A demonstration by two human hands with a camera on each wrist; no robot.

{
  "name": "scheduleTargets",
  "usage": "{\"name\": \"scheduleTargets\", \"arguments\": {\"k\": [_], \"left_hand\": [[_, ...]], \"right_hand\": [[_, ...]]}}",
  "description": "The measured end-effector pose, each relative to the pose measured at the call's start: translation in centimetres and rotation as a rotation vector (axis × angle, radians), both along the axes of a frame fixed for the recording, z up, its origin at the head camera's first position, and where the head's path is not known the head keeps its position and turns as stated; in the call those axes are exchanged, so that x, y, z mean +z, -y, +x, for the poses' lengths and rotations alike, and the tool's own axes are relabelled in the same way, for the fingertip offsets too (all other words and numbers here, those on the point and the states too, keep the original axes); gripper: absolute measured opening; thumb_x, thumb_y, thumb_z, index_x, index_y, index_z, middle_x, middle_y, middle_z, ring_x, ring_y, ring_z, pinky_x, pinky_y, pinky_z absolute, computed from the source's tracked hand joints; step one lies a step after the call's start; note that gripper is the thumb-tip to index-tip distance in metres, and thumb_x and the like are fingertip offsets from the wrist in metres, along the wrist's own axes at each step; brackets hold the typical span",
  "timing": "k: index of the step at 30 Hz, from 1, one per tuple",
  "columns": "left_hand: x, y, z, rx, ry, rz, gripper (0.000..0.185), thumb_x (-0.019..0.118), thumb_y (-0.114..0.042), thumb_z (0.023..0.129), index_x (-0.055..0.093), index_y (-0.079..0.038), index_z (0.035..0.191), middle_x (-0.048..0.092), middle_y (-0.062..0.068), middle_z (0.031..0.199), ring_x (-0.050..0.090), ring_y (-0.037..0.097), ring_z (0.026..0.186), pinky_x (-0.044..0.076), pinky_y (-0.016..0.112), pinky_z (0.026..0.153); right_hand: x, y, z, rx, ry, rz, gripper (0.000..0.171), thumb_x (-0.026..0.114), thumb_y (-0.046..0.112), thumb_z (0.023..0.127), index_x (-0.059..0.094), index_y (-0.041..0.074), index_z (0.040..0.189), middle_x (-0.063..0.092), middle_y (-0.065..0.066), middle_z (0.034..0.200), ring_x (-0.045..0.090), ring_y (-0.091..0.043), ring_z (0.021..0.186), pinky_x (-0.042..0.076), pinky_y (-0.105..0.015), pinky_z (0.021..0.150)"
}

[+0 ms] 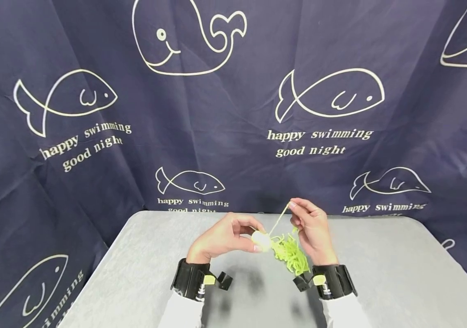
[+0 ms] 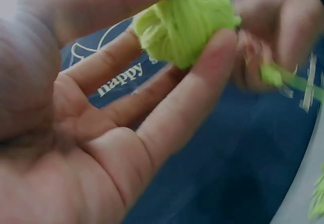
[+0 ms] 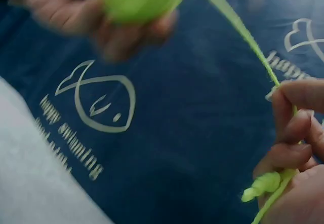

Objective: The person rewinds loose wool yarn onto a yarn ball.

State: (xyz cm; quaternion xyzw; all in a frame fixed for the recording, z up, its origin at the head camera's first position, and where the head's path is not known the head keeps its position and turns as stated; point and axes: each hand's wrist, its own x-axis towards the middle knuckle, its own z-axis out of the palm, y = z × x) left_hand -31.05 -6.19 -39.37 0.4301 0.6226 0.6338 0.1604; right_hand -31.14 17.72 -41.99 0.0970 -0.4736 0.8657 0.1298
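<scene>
My left hand (image 1: pixel 233 234) holds a small ball of yellow-green yarn (image 2: pixel 190 24) between thumb and fingers, above the table. A taut strand of yarn (image 3: pixel 243 31) runs from the ball up to my right hand (image 1: pixel 311 228), which pinches it between thumb and forefinger, a little higher and to the right. The strand passes down through the right hand's curled fingers, and a short twisted bit of yarn (image 3: pixel 263 185) hangs out beside the palm. A loose heap of the same yarn (image 1: pixel 292 257) lies on the table between the two hands.
The light grey table (image 1: pixel 143 273) reaches back to a dark blue curtain (image 1: pixel 237 123) printed with white fish, whales and words. Each wrist wears a black strap (image 1: pixel 190 278) with a small camera mount.
</scene>
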Motion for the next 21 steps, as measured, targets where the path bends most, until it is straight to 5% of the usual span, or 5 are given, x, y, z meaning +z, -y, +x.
{"name": "scheduleTargets", "arguments": {"k": [3, 7, 15, 21], "left_hand": [[-0.7, -0.4, -0.4, -0.031, 0.039, 0.140, 0.032, 0.072, 0.009, 0.085, 0.063, 0.011, 0.115, 0.071, 0.003, 0.105, 0.067, 0.016, 0.097, 0.058, 0.028, 0.081], [-1.4, -1.0, -1.3, 0.020, 0.120, 0.350, 0.031, 0.070, 0.005, 0.089, 0.067, -0.001, 0.119, 0.072, 0.004, 0.112, 0.066, 0.015, 0.101, 0.057, 0.027, 0.088], [-2.5, -2.2, -2.5, 0.295, 0.330, 0.665, 0.031, 0.057, 0.012, 0.091, 0.068, -0.008, 0.112, 0.069, 0.008, 0.112, 0.068, 0.018, 0.104, 0.056, 0.031, 0.094], [-4.6, -2.6, -4.1, 0.553, 0.398, 0.671, 0.027, 0.063, 0.015, 0.088, 0.065, 0.003, 0.111, 0.070, 0.012, 0.107, 0.070, 0.020, 0.100, 0.058, 0.033, 0.092]], "right_hand": [[-1.1, 0.8, -0.5, -0.057, 0.086, 0.111, 0.015, 0.068, -0.006, 0.093, 0.076, 0.006, 0.094, 0.065, 0.004, 0.074, 0.044, -0.006, 0.054, 0.031, -0.016, 0.048], [-2.1, 1.8, -0.9, -0.091, 0.139, 0.286, 0.010, 0.073, -0.001, 0.091, 0.073, -0.005, 0.100, 0.062, 0.004, 0.071, 0.045, -0.007, 0.055, 0.034, -0.016, 0.049], [-3.2, 3.5, -0.5, -0.074, 0.057, 0.708, 0.010, 0.078, 0.007, 0.088, 0.076, 0.000, 0.095, 0.069, -0.003, 0.078, 0.056, -0.009, 0.061, 0.048, -0.022, 0.055], [-2.2, 4.4, 0.6, -0.018, -0.108, 0.859, 0.004, 0.078, 0.002, 0.085, 0.076, 0.001, 0.089, 0.071, -0.008, 0.079, 0.054, -0.006, 0.057, 0.043, -0.019, 0.051]]}}
